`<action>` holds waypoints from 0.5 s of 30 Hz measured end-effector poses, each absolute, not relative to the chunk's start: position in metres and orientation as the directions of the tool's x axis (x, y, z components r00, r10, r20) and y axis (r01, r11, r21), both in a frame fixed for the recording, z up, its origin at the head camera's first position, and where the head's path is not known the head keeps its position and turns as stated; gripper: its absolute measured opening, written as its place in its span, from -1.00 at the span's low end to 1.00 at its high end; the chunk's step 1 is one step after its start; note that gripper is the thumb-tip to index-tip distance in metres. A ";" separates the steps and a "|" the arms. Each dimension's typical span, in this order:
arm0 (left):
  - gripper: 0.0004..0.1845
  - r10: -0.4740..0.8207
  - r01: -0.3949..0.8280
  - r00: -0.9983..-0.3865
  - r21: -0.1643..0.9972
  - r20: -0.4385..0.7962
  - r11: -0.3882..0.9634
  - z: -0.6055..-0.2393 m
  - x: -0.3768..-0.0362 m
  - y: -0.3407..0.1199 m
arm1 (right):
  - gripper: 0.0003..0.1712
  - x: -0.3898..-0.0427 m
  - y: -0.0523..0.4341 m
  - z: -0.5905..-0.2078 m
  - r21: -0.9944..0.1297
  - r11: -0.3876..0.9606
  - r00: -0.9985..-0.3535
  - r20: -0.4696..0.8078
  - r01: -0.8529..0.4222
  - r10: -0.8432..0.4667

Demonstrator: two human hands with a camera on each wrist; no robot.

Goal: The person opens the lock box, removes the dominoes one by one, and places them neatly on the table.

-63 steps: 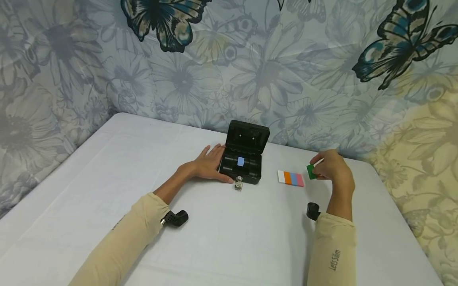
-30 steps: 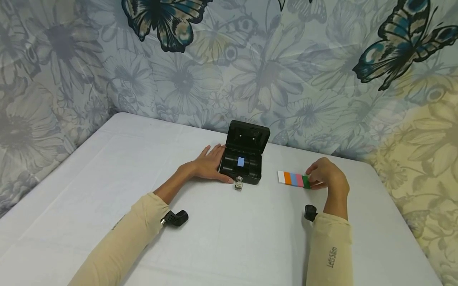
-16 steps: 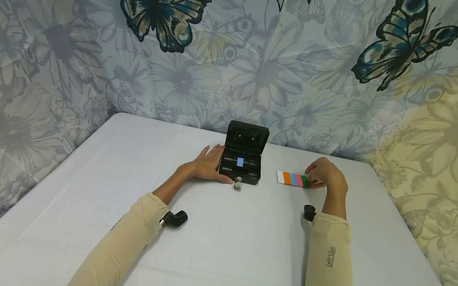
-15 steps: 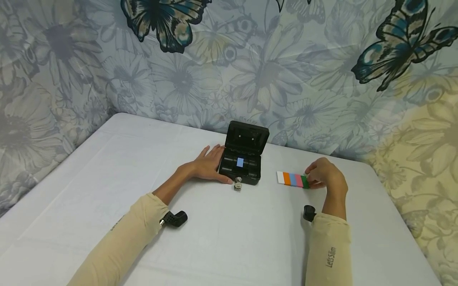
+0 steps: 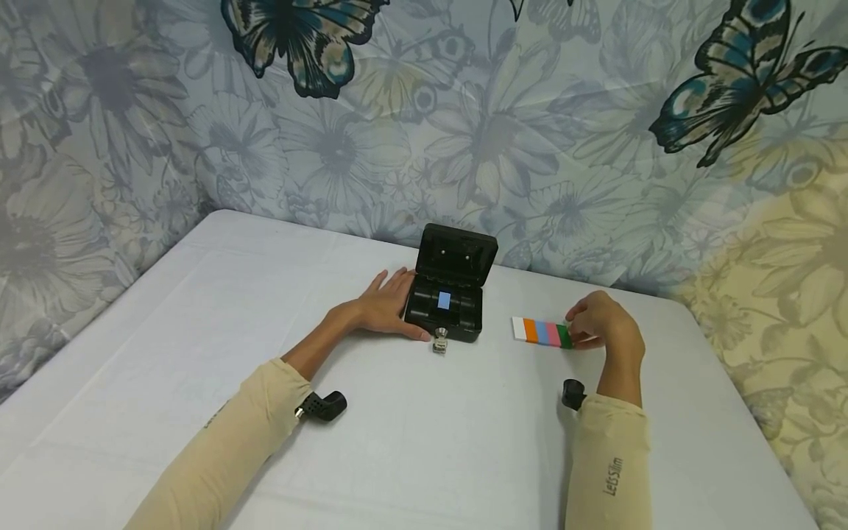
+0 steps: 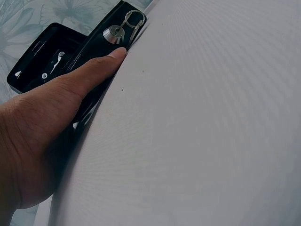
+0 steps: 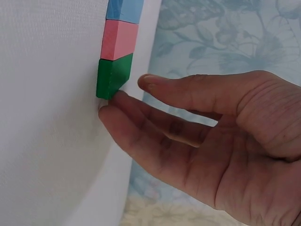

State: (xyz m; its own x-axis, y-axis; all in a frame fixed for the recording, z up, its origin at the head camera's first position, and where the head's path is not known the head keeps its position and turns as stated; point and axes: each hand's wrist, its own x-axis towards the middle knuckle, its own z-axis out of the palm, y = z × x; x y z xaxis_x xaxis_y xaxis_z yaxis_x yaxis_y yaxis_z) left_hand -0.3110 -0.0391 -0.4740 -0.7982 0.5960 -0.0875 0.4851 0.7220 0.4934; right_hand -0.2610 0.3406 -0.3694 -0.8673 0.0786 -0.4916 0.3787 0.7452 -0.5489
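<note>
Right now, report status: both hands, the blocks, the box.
Left hand flat against box, lid up. Right hand fingertips on green block, end of row, block flat on table. Nothing between row and box.

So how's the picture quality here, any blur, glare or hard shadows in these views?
Head view: even, soft light, sharp, faint shadows under the arms. Left wrist view: the left hand looms close and dark, the black box shows small glints. Right wrist view: the green block is crisp, the right hand slightly soft.
</note>
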 end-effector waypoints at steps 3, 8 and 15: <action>0.39 0.599 0.490 -0.796 0.487 -0.087 0.722 -0.473 -0.310 -0.039 | -0.54 -0.260 0.341 -0.368 -0.548 0.744 -0.868 -0.489 0.382 0.086; 0.37 0.601 0.494 -0.794 0.481 -0.091 0.725 -0.470 -0.307 -0.038 | -0.54 -0.258 0.340 -0.366 -0.542 0.751 -0.872 -0.482 0.377 0.090; 0.36 0.605 0.493 -0.792 0.494 -0.087 0.716 -0.468 -0.304 -0.039 | -0.50 -0.258 0.330 -0.358 -0.555 0.779 -0.912 -0.405 0.293 0.054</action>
